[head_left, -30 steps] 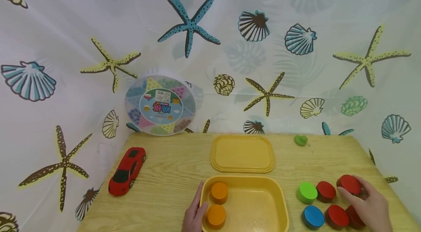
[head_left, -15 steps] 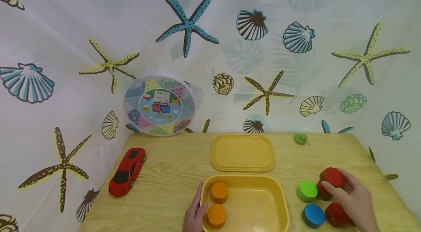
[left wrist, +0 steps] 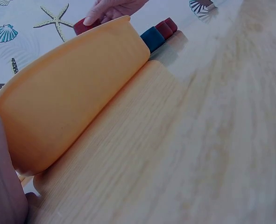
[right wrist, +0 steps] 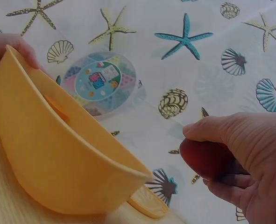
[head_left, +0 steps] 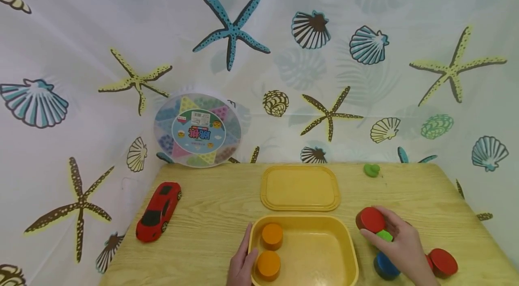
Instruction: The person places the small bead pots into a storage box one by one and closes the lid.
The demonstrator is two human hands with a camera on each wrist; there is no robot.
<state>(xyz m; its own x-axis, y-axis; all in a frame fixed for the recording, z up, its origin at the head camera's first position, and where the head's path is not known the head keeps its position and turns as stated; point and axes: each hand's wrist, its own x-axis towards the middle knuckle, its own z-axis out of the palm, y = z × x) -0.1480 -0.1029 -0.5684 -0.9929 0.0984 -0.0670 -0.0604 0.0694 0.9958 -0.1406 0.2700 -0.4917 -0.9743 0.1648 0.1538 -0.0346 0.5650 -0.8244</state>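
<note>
My right hand [head_left: 405, 245] pinches a round red block [head_left: 371, 220] between thumb and fingers, held up right of the yellow box [head_left: 310, 250]. The right wrist view shows the red block [right wrist: 204, 157] raised beside the box's rim. With the thumb over the rim and fingers outside, my left hand [head_left: 241, 261] grips the box's left wall. Inside along that side lie two orange round blocks, one farther back [head_left: 272, 236] and one nearer [head_left: 268, 265]. A green block [head_left: 384, 235] and a blue block [head_left: 384, 265] are partly hidden by my right hand; a red block [head_left: 443, 262] stands beyond it.
The flat yellow lid [head_left: 300, 188] lies behind the box. A red toy car [head_left: 159, 211] sits at the left, a small green duck [head_left: 371, 170] at the back right. A round bead case [head_left: 197, 129] leans on the patterned curtain [head_left: 259, 70].
My right hand has lifted the red block from the far right and carried it left, over the other blocks, toward the box. The left hand stays on the box wall.
</note>
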